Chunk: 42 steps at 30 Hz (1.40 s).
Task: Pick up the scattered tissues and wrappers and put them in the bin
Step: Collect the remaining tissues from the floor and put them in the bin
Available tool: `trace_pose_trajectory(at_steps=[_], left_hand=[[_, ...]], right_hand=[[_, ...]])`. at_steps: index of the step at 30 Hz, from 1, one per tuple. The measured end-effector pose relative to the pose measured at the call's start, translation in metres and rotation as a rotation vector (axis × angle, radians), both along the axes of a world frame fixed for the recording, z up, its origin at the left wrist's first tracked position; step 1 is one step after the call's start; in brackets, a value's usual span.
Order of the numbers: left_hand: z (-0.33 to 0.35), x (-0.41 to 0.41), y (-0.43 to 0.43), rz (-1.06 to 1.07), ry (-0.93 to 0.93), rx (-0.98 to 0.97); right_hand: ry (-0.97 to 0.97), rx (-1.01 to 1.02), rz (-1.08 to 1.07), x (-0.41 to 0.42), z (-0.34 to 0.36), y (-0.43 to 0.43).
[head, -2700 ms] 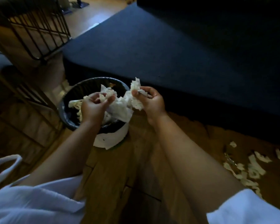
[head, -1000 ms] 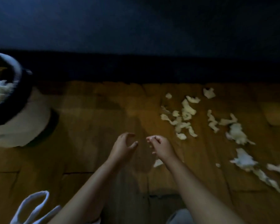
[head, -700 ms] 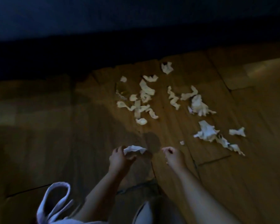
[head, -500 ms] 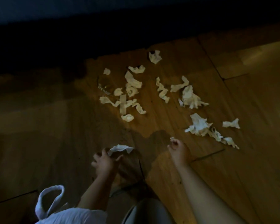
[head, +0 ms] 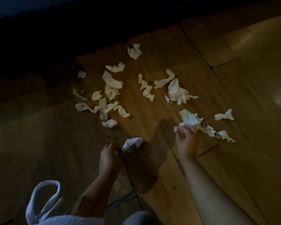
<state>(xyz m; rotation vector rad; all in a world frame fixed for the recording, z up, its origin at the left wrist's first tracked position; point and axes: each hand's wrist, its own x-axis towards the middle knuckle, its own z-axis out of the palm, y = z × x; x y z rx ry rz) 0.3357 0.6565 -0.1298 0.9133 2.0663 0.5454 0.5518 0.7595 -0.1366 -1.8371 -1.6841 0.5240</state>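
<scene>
Tissue scraps [head: 111, 82] lie scattered on the wooden floor [head: 234, 78], fanned from about 10 o'clock to 2 o'clock of the two hands; the bin is not in view.

Going by how thin and torn the paper looks, a pull on one corner could tear a piece and leave bits behind. The twisted strip [head: 216, 133] trailing off at 4 o'clock of the crumpled tissue [head: 189, 117] may drag or drop if both are lifted together. What looks like a clear wrapper [head: 81, 92] at 10 o'clock is faint in the dim light and easily missed. A loose handful could also shed scraps on the way to the bin.

The left hand [head: 109, 157] is narrowly closed, pinching a white tissue [head: 132, 143] that sticks out at its 1 o'clock. The right hand [head: 186, 142] has its fingers curled down and appears to pinch the near edge of the crumpled tissue.
</scene>
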Motion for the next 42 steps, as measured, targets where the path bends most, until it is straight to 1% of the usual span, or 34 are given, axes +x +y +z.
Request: trace_pose_trajectory(at_steps=[1,2,3,5,7,8,10,12,14,17,19,21,23,24,25,26,27,30,31,32,34,35,39,42], left_hand=[[0.0,0.004,0.005,-0.006,-0.011,0.03],[0.0,0.008,0.01,-0.002,-0.034,0.048],[0.0,0.013,0.014,0.01,-0.06,0.059],[0.002,0.021,0.02,0.039,-0.112,0.068],[0.004,0.028,0.025,0.047,-0.122,0.092],[0.006,0.03,0.027,0.052,-0.126,0.106],[0.01,0.036,0.032,0.076,-0.156,0.123],[0.013,0.039,0.036,0.099,-0.196,0.135],[0.015,0.042,0.039,0.094,-0.233,0.14],[0.015,0.045,0.04,0.094,-0.251,0.13],[0.014,0.049,0.039,0.101,-0.274,0.118],[0.013,0.053,0.036,0.103,-0.3,0.121],[0.011,0.057,0.033,0.09,-0.282,0.132],[0.011,0.058,0.033,0.088,-0.283,0.134],[0.011,0.059,0.032,0.088,-0.297,0.135],[0.012,0.059,0.032,0.085,-0.307,0.134],[0.012,0.059,0.032,0.079,-0.312,0.136],[0.01,0.055,0.034,0.074,-0.302,0.138],[0.007,0.053,0.035,0.079,-0.296,0.128],[0.006,0.051,0.035,0.082,-0.292,0.113],[0.003,0.049,0.035,0.076,-0.274,0.104],[0.002,0.049,0.036,0.074,-0.262,0.108],[-0.002,0.053,0.041,0.079,-0.2,0.114],[-0.003,0.058,0.046,0.076,-0.209,0.119]], right_hand=[[-0.013,0.034,-0.036,0.011,0.005,0.011],[-0.026,-0.014,-0.066,0.021,0.007,0.022],[-0.033,-0.106,-0.068,0.029,0.005,0.033],[-0.047,-0.307,0.008,0.04,-0.006,0.047],[-0.093,-0.408,0.137,0.04,-0.021,0.047],[-0.127,-0.415,0.185,0.037,-0.028,0.043],[-0.168,-0.38,0.213,0.031,-0.035,0.03],[-0.089,-0.327,0.188,0.026,-0.029,0.018],[0.01,-0.235,0.101,0.031,-0.016,0.011],[0.134,-0.113,-0.158,0.056,0.0,0.017],[0.204,-0.149,-0.292,0.075,0.005,0.027],[0.234,-0.313,-0.331,0.09,0.004,0.036],[0.171,-0.465,-0.274,0.095,-0.001,0.041],[0.103,-0.49,-0.215,0.094,-0.003,0.042],[0.04,-0.476,-0.157,0.093,-0.005,0.042],[0.02,-0.438,-0.128,0.09,-0.005,0.041],[0.033,-0.393,-0.136,0.089,-0.005,0.04],[0.152,-0.318,-0.329,0.101,-0.003,0.04],[0.166,-0.312,-0.378,0.11,-0.005,0.04],[0.135,-0.326,-0.399,0.119,-0.008,0.041],[-0.001,-0.345,-0.361,0.135,-0.018,0.042],[-0.04,-0.347,-0.346,0.138,-0.02,0.043],[-0.014,-0.383,-0.314,0.127,-0.025,0.048],[0.021,-0.367,-0.307,0.117,-0.022,0.056]])
